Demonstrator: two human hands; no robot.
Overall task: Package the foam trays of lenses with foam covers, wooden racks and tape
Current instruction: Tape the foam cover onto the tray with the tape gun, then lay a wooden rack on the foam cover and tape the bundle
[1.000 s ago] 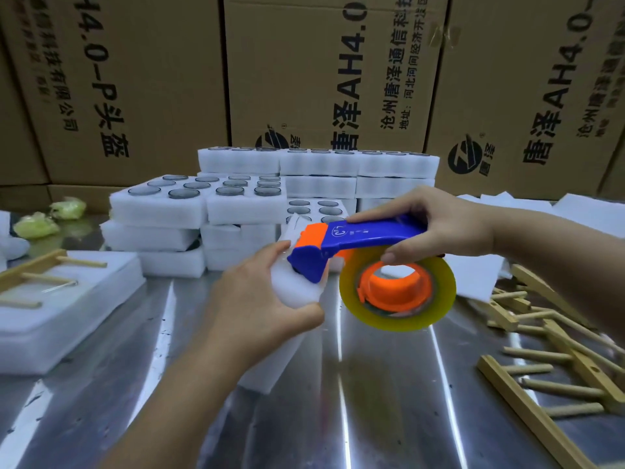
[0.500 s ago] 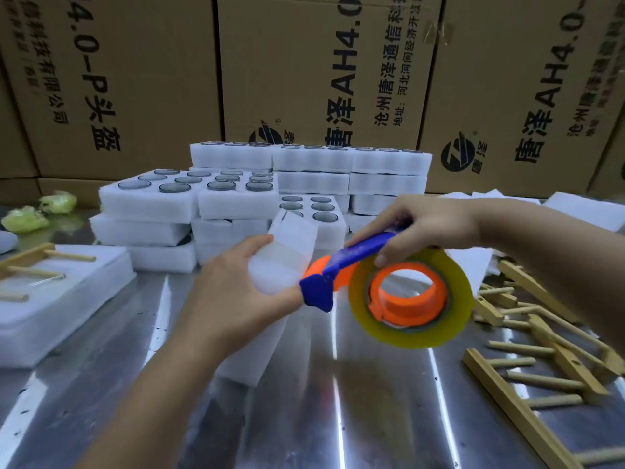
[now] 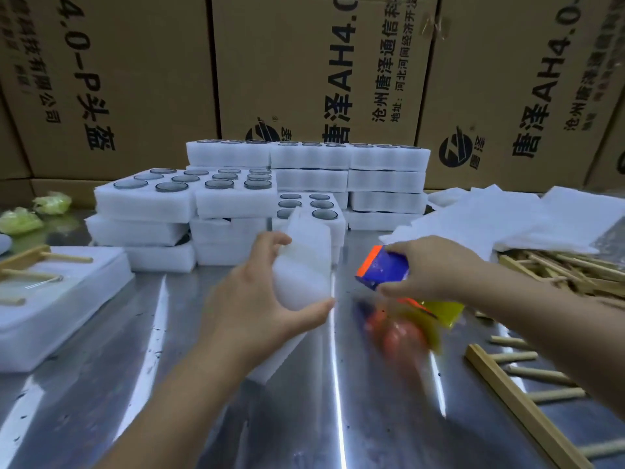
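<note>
**Both hands busy over the steel table**

Nearest the camera, the bare metal table shines under streaks of light, and a wooden rack lies flat at its right edge.

Just beyond, the left hand is curled round a white foam bundle, thumb on one side and fingers on the other. The bundle stands tilted, its lower end down by the table (whether it touches, I cannot tell).

Just to the right, and apart from the bundle, the right hand is clamped on the blue and orange tape dispenser. The yellow tape roll hangs below that hand, blurred.

At the left edge a wide foam pad carries another rack. At the right, a heap of racks lies under the edge of loose foam covers.

Behind the hands, the foam trays sit in stacks, the open ones showing round lenses in their pockets. Yellow-green lumps lie far left. Printed cardboard boxes wall off the back.
</note>
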